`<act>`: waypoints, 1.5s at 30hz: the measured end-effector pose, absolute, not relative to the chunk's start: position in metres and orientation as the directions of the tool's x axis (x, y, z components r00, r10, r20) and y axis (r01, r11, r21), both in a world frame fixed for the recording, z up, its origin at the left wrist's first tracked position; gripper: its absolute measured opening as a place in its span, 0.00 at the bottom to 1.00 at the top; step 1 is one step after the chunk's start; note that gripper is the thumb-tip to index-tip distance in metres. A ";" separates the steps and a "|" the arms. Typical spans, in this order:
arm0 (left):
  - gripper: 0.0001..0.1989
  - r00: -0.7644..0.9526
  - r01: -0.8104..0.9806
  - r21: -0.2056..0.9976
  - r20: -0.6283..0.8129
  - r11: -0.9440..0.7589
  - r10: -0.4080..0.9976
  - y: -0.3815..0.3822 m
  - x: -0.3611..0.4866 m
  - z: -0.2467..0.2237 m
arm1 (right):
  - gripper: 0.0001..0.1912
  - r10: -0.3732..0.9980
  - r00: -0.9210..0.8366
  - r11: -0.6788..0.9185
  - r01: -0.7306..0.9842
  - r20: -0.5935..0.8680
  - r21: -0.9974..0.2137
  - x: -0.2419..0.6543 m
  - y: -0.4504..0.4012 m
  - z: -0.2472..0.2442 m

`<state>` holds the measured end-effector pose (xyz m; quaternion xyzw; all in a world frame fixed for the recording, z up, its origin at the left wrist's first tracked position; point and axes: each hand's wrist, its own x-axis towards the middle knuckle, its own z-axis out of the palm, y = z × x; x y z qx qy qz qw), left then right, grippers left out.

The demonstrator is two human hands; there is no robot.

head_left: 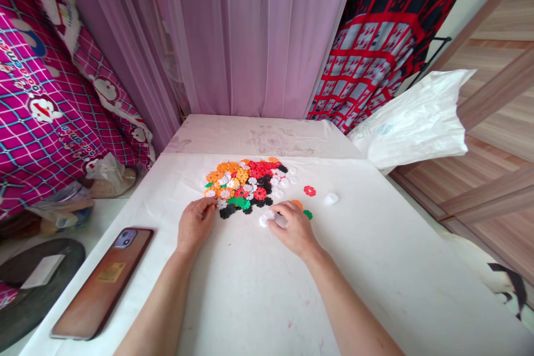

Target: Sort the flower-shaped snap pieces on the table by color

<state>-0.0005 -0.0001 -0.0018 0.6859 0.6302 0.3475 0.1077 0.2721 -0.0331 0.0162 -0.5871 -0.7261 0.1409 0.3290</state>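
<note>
Flower-shaped discs lie heaped on the white tabletop, with orange discs (pixel 228 167), red discs (pixel 263 169), green discs (pixel 240 202) and black discs (pixel 264 182) among white ones. My left hand (pixel 197 223) is at the pile's lower left edge, its fingers bent together by a white disc (pixel 221 203); what they grip is too small to make out. My right hand (pixel 294 226) has thumb and fingers around the side of a white disc cluster (pixel 266 217). Beyond its fingers, an orange and a green disc (pixel 307 214) show partly. A red disc (pixel 309 191) lies apart.
A brown phone (pixel 102 283) lies at the table's left edge. Right of the discs sits a small white clump (pixel 331 198). A white bag (pixel 417 117) stands beyond the table's right edge. Purple curtains (pixel 250 33) hang behind the table.
</note>
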 end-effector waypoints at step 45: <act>0.15 -0.035 0.790 0.587 0.328 -0.175 0.944 -0.001 0.000 -0.001 | 0.26 0.896 -0.238 0.423 0.711 0.374 -0.561 0.269 -0.041 0.010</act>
